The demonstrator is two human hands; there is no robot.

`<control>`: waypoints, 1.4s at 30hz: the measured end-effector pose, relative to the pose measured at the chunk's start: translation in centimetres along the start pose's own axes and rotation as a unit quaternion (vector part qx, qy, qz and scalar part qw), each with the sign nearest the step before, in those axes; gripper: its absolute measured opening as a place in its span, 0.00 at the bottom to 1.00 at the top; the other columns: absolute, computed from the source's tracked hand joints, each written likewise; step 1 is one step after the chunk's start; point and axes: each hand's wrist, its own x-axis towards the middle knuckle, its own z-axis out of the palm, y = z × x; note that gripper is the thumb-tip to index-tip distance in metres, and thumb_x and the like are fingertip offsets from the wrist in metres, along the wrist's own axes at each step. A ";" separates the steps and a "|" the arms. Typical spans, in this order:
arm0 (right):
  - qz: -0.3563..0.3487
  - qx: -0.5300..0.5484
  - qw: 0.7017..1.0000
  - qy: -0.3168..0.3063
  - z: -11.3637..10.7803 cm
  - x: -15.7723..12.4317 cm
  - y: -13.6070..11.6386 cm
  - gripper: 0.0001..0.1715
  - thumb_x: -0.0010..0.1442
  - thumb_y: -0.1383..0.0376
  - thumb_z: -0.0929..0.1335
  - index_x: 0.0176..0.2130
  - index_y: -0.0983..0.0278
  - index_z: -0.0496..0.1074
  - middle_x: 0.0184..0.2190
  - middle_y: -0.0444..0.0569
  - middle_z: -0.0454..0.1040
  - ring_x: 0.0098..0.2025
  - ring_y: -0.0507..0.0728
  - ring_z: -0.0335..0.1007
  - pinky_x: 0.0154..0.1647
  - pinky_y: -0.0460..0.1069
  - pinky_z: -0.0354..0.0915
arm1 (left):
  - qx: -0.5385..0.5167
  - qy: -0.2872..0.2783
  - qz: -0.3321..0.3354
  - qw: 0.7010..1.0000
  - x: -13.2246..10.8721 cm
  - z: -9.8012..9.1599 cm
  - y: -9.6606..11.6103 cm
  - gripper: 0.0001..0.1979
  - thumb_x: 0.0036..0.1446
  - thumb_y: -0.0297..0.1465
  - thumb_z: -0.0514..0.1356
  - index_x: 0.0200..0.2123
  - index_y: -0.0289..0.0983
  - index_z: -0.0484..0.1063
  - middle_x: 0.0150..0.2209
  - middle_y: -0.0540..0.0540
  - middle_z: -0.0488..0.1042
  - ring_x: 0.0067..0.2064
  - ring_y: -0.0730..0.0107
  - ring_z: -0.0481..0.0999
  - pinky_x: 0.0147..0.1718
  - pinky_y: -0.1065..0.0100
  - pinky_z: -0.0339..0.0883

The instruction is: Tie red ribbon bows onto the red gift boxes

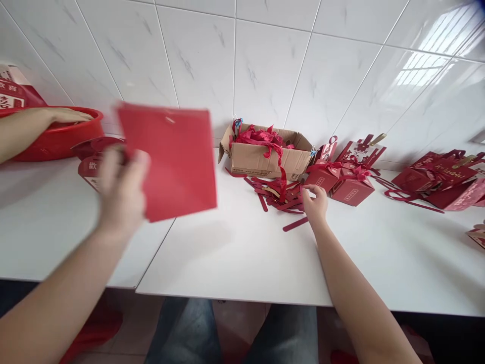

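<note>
My left hand [121,189] is raised above the white table [235,258] and grips a flat red card sheet [170,159] by its left edge; hand and sheet are smeared by motion. My right hand [315,202] reaches forward to a heap of dark red paper strips [276,197] in front of a cardboard box [265,156], its fingertips pinched on one strip at the heap's right edge. Red ribbons [261,137] spill out of the box.
Folded red gift boxes with ribbon bows [343,179] stand right of the cardboard box, more [439,177] at the far right. At the far left another person's arm [26,129] rests in a red basin [56,139]. A white tiled wall [265,60] backs the table.
</note>
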 end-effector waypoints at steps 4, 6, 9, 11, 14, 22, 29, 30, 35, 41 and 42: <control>0.010 0.200 0.965 -0.171 0.6 -2.1 -2.3 0.23 0.56 0.48 0.65 0.41 0.62 0.74 0.43 0.53 0.76 0.48 0.61 0.71 0.48 0.56 0.68 | -0.089 -0.210 -0.169 0.959 -5.8 6.0 -0.9 0.16 0.52 0.42 0.62 0.37 0.38 0.64 0.34 0.50 0.69 0.33 0.71 0.69 0.29 0.71 0.64; 0.022 0.289 0.913 -0.289 1.1 -3.3 -3.3 0.27 0.56 0.44 0.64 0.44 0.61 0.74 0.46 0.51 0.76 0.50 0.61 0.71 0.50 0.56 0.68 | -0.095 -0.262 -0.189 0.942 -7.5 7.8 -1.7 0.15 0.54 0.42 0.60 0.39 0.39 0.64 0.38 0.49 0.70 0.36 0.68 0.72 0.32 0.68 0.67; 0.011 0.347 0.858 -0.380 1.4 -4.7 -4.7 0.27 0.54 0.46 0.68 0.47 0.58 0.71 0.49 0.48 0.75 0.52 0.60 0.71 0.53 0.56 0.68 | -0.109 -0.295 -0.169 0.934 -8.4 9.1 -1.8 0.15 0.53 0.38 0.61 0.40 0.39 0.63 0.42 0.47 0.70 0.41 0.66 0.73 0.36 0.65 0.69; -0.002 0.358 0.849 -0.388 1.2 -5.3 -5.4 0.25 0.52 0.52 0.72 0.48 0.57 0.69 0.48 0.47 0.75 0.51 0.59 0.71 0.52 0.56 0.69 | -0.126 -0.311 -0.129 0.933 -8.2 9.4 -1.2 0.17 0.51 0.35 0.63 0.42 0.39 0.63 0.42 0.46 0.71 0.42 0.65 0.73 0.37 0.65 0.69; -0.040 0.364 0.851 -0.376 0.6 -5.6 -6.3 0.24 0.51 0.57 0.75 0.47 0.55 0.68 0.47 0.46 0.74 0.50 0.58 0.71 0.51 0.55 0.69 | -0.137 -0.329 -0.063 0.932 -7.4 9.4 -0.3 0.16 0.51 0.34 0.64 0.43 0.38 0.66 0.39 0.47 0.73 0.40 0.65 0.73 0.37 0.66 0.69; -0.072 0.338 0.882 -0.321 -0.2 -6.5 -7.7 0.19 0.48 0.57 0.76 0.39 0.56 0.70 0.39 0.44 0.76 0.43 0.57 0.73 0.46 0.55 0.71 | -0.125 -0.352 -0.027 0.927 -6.7 9.1 -0.3 0.12 0.53 0.34 0.65 0.39 0.35 0.75 0.37 0.44 0.77 0.38 0.65 0.76 0.38 0.66 0.72; -0.061 0.325 0.910 -0.252 -0.1 -6.7 -7.9 0.12 0.47 0.57 0.77 0.30 0.58 0.74 0.34 0.45 0.78 0.37 0.56 0.72 0.39 0.53 0.70 | -0.142 -0.305 -0.026 0.941 -7.0 9.8 -0.9 0.25 0.52 0.35 0.66 0.52 0.39 0.65 0.38 0.46 0.77 0.39 0.65 0.77 0.38 0.65 0.73; -0.058 0.326 0.908 -0.256 -0.1 -6.7 -8.0 0.13 0.47 0.57 0.76 0.31 0.58 0.74 0.34 0.45 0.77 0.37 0.56 0.72 0.40 0.54 0.71 | -0.146 -0.302 -0.017 0.942 -7.0 9.8 -1.0 0.30 0.52 0.34 0.66 0.56 0.42 0.60 0.38 0.47 0.77 0.39 0.66 0.77 0.38 0.65 0.73; -0.065 0.341 0.882 -0.319 -0.5 -6.9 -8.1 0.16 0.50 0.58 0.75 0.38 0.57 0.72 0.37 0.45 0.76 0.42 0.57 0.73 0.45 0.54 0.72 | -0.123 -0.327 0.044 0.936 -7.4 9.4 -1.5 0.32 0.55 0.34 0.64 0.61 0.45 0.55 0.41 0.45 0.76 0.40 0.65 0.77 0.41 0.62 0.73; -0.132 0.313 0.882 -0.327 -0.8 -7.1 -8.1 0.25 0.51 0.60 0.75 0.48 0.54 0.68 0.47 0.48 0.73 0.49 0.59 0.71 0.51 0.57 0.70 | -0.114 -0.335 0.147 0.924 -7.7 8.8 -2.0 0.35 0.57 0.32 0.62 0.63 0.48 0.49 0.40 0.45 0.74 0.43 0.63 0.75 0.43 0.60 0.72; -0.151 0.310 0.877 -0.335 -0.8 -7.1 -8.2 0.29 0.51 0.60 0.75 0.51 0.53 0.67 0.50 0.49 0.72 0.52 0.61 0.70 0.52 0.58 0.69 | -0.115 -0.339 0.177 0.917 -7.7 8.8 -2.2 0.38 0.55 0.31 0.63 0.64 0.48 0.47 0.42 0.44 0.73 0.45 0.62 0.75 0.44 0.59 0.71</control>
